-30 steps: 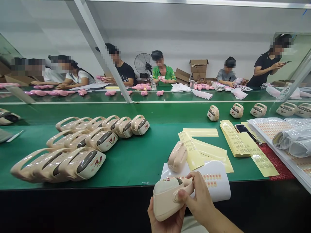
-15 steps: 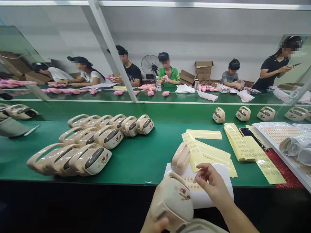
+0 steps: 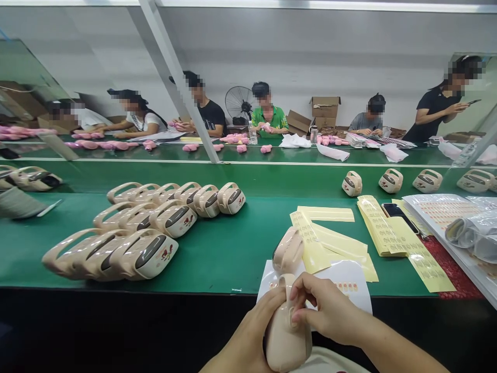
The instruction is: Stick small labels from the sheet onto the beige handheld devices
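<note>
A beige plastic housing with a loop handle point(image 3: 287, 339) is held low in front of me, past the table's front edge. My left hand point(image 3: 254, 331) is closed around its left side. My right hand point(image 3: 324, 308) has its thumb and fingers bent together against the housing beside the base of the handle. Whatever lies between those fingertips is too small or hidden to name. Behind my hands lies a white sheet of small orange stickers point(image 3: 351, 286), partly covered by them. Another beige housing point(image 3: 288, 249) rests at that sheet's back edge.
Rows of similar housings point(image 3: 145, 256) with flower decals stand on the green table point(image 3: 217, 248) at left. Yellow sticker sheets point(image 3: 341, 241), a phone point(image 3: 398, 215) and plastic-wrapped sheets point(image 3: 446, 212) lie at right. More housings point(image 3: 390, 180) line the back ledge. Several people work opposite.
The housing in my left hand has been turned, so its flower decal no longer faces me. My right hand has moved from above the sticker sheet onto the housing's side.
</note>
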Demonstrator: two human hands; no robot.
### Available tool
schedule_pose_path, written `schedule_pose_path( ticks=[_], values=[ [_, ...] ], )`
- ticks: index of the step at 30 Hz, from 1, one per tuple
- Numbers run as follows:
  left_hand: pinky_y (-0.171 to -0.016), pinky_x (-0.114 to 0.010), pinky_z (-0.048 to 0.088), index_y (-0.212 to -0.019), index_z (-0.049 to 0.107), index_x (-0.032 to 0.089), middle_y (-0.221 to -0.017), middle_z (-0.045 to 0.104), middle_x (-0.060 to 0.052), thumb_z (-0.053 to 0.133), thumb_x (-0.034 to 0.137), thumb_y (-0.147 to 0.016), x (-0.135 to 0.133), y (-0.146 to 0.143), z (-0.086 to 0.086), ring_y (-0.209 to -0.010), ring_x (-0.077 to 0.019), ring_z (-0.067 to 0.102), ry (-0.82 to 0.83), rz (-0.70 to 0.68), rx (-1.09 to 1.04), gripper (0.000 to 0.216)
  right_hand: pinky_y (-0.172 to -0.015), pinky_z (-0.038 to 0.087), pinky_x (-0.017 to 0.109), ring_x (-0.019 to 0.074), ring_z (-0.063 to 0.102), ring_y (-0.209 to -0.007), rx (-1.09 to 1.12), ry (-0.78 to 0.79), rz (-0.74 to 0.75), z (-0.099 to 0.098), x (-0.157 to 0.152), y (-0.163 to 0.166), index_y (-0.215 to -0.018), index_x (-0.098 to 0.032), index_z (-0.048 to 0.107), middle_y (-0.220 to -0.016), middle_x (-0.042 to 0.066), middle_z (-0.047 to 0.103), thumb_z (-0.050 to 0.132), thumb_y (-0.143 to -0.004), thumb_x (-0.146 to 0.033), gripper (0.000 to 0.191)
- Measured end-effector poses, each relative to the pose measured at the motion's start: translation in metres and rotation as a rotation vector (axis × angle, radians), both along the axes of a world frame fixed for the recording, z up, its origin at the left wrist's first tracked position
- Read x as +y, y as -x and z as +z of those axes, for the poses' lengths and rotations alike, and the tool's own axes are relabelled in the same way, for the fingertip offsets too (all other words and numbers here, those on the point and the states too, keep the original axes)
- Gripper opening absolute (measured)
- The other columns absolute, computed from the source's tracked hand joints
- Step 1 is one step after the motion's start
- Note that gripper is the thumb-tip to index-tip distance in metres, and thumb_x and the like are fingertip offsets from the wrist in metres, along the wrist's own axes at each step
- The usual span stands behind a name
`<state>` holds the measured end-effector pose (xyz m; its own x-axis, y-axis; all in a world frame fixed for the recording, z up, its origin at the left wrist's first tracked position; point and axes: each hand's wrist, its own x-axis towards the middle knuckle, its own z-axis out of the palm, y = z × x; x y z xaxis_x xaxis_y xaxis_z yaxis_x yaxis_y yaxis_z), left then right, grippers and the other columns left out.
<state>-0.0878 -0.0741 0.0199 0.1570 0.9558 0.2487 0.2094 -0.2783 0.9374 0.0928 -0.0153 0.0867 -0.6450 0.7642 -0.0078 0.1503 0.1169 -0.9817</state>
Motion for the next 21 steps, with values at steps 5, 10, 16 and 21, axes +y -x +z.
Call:
schedule_pose_path(
  ticks=[5, 10, 16, 21],
  values=[
    [-0.1, -0.055, 0.03, -0.127, 0.048, 0.031, -0.128, 0.055, -0.012, 0.081, 0.016, -0.04, 0.001, 0.0, 0.002, -0.115, -0.039, 0.05, -0.083, -0.019, 0.147, 0.095, -0.064, 0.045, 0.022, 0.0122, 0.056, -0.069, -0.1, -0.165, 0.019, 0.007, -0.004, 0.0, -0.076, -0.022, 0.048, -0.073, -0.005, 0.056, 0.054, -0.065, 0.002, 0.026],
    [-0.093, -0.047, 0.044, -0.13, 0.031, 0.031, -0.126, 0.054, -0.011, 0.08, 0.03, -0.045, 0.006, 0.001, -0.002, -0.11, -0.0339, 0.055, -0.187, -0.099, 0.344, 0.098, -0.059, 0.045, 0.023, 0.0136, 0.052, -0.065, -0.15, -0.723, -0.04, -0.011, -0.011, 0.0, -0.079, -0.019, 0.049, -0.072, 0.0, 0.057, 0.044, -0.074, 0.0, 0.021],
    [-0.09, -0.045, 0.047, -0.131, 0.024, 0.033, -0.126, 0.054, -0.008, 0.08, 0.031, -0.045, 0.006, 0.0, 0.0, -0.108, -0.0333, 0.057, -0.197, -0.08, 0.353, 0.103, -0.054, 0.044, 0.031, 0.0199, 0.053, -0.06, -0.228, -1.222, -0.079, -0.03, -0.021, -0.01, -0.124, -0.006, 0.041, -0.074, 0.008, 0.064, 0.038, -0.086, -0.008, 0.038],
    [-0.091, -0.046, 0.046, -0.133, 0.026, 0.033, -0.13, 0.052, -0.011, 0.079, 0.038, -0.049, 0.007, 0.002, 0.002, -0.111, -0.035, 0.055, -0.259, -0.093, 0.34, 0.1, -0.092, 0.041, 0.043, 0.0302, 0.045, -0.117, -0.241, -0.705, 0.065, -0.026, -0.006, -0.013, -0.14, -0.018, 0.017, -0.131, 0.017, 0.046, 0.065, -0.075, -0.031, 0.083]
  ],
)
